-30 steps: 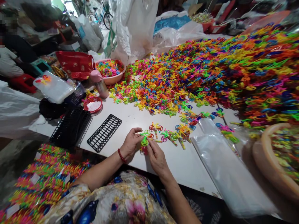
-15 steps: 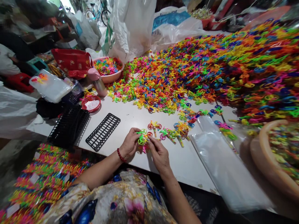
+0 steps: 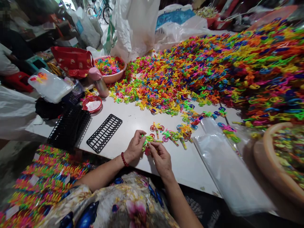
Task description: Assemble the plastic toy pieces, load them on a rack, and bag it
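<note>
At the near edge of the white table (image 3: 133,122), my left hand (image 3: 134,147) and my right hand (image 3: 161,157) pinch together on a small green plastic toy bicycle (image 3: 147,139). Both hands are closed on it, fingertips nearly touching. A red bead bracelet circles my left wrist. Just beyond my fingers lie a few more small toy bicycles (image 3: 174,133) in red, yellow, green and pink. A huge heap of the same bright plastic toys (image 3: 228,69) covers the far and right side of the table.
A black plastic grid (image 3: 104,133) lies left of my hands, with a stack of them (image 3: 70,126) beside it. A clear plastic bag (image 3: 228,167) lies at right, next to a pink basin (image 3: 275,161). A pink bowl (image 3: 110,68), pink bottle (image 3: 99,82) and red basket (image 3: 92,104) stand behind.
My hands have drawn closer together on the green toy and turned it lower between the fingers. The view has shifted slightly; nothing else on the table moved.
</note>
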Motion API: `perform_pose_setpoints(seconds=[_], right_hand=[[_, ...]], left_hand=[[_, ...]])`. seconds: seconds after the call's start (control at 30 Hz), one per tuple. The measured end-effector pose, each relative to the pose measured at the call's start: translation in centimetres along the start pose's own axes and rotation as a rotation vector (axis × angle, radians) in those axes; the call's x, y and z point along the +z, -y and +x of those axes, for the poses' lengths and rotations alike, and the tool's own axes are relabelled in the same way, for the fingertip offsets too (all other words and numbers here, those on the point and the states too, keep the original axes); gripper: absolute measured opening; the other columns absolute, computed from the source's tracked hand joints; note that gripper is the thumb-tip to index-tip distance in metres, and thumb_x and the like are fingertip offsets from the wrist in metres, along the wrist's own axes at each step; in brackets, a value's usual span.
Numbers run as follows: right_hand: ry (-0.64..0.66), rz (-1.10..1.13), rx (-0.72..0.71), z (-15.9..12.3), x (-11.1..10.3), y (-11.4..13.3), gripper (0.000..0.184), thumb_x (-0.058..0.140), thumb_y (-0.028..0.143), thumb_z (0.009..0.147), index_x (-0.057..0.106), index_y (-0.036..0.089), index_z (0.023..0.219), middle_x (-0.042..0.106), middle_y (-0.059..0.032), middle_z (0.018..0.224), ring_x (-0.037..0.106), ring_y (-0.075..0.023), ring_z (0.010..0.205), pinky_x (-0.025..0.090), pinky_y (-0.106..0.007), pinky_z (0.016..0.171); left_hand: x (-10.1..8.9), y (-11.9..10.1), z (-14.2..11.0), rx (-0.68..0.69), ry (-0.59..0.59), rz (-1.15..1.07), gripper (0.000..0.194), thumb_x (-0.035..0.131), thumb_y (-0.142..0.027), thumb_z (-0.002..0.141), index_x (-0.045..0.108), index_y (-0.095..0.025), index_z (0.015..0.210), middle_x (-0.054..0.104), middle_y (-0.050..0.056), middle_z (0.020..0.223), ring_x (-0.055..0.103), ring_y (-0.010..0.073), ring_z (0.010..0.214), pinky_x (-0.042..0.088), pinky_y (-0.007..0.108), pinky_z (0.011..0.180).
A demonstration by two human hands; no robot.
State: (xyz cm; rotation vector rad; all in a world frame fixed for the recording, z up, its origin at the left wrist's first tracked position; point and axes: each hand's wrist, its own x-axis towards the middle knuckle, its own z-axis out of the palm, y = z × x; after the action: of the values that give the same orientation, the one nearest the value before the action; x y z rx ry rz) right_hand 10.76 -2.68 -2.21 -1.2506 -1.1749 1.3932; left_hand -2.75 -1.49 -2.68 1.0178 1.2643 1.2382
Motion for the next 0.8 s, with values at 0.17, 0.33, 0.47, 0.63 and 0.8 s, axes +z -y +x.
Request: perform_pose_setpoints(seconds=[0.17, 0.33, 0.47, 0.63, 0.8], right_hand=[[0.014, 0.082, 0.068, 0.1, -0.1, 0.1, 0.032, 0.068, 0.050, 0.081, 0.068, 0.020, 0.092, 0.067, -0.0008, 0.072, 0.057, -0.0136, 0.059, 0.049, -0.027, 0.056], [0.024, 0.153, 0.104, 0.2, -0.4, 0.4, 0.033, 0.071, 0.051, 0.078, 0.068, 0.019, 0.088, 0.064, 0.0012, 0.066, 0.052, -0.0112, 0.054, 0.046, -0.025, 0.052], [0.057, 0.123, 0.118, 0.1, -0.8, 0.7, 0.034, 0.072, 0.050, 0.077, 0.070, 0.018, 0.090, 0.066, -0.0006, 0.070, 0.056, -0.0129, 0.058, 0.048, -0.026, 0.054], [0.139, 0.020, 0.021, 0.1, -1.3, 0.5, 0.026, 0.069, 0.044, 0.082, 0.073, 0.019, 0.088, 0.069, -0.0025, 0.077, 0.062, -0.0162, 0.070, 0.052, -0.029, 0.066], [0.180, -0.093, -0.114, -0.6, -0.7, 0.0, 0.024, 0.059, 0.040, 0.090, 0.070, 0.020, 0.085, 0.065, -0.0016, 0.074, 0.060, -0.0152, 0.068, 0.048, -0.027, 0.063]], left_hand=[[0.2, -0.1, 0.1, -0.012, 0.010, 0.007, 0.024, 0.053, -0.041, 0.092, 0.051, -0.021, 0.106, 0.056, 0.000, 0.085, 0.052, 0.0110, 0.068, 0.042, 0.022, 0.062], [0.3, 0.0, 0.1, -0.029, 0.023, 0.038, 0.023, 0.050, -0.040, 0.094, 0.049, -0.021, 0.106, 0.054, -0.001, 0.083, 0.050, 0.0100, 0.064, 0.041, 0.022, 0.060], [0.4, -0.3, 0.0, 0.000, 0.013, 0.116, 0.020, 0.049, -0.038, 0.094, 0.050, -0.021, 0.105, 0.053, -0.002, 0.081, 0.050, 0.0108, 0.066, 0.041, 0.022, 0.062], [0.4, -1.1, -0.1, -0.035, 0.062, 0.170, 0.014, 0.047, -0.032, 0.092, 0.049, -0.021, 0.100, 0.054, -0.003, 0.077, 0.051, 0.0119, 0.065, 0.041, 0.024, 0.061], [0.2, -0.5, -0.2, 0.053, 0.000, 0.300, 0.014, 0.047, -0.032, 0.091, 0.051, -0.021, 0.098, 0.056, -0.001, 0.081, 0.053, 0.0137, 0.071, 0.042, 0.026, 0.066]])
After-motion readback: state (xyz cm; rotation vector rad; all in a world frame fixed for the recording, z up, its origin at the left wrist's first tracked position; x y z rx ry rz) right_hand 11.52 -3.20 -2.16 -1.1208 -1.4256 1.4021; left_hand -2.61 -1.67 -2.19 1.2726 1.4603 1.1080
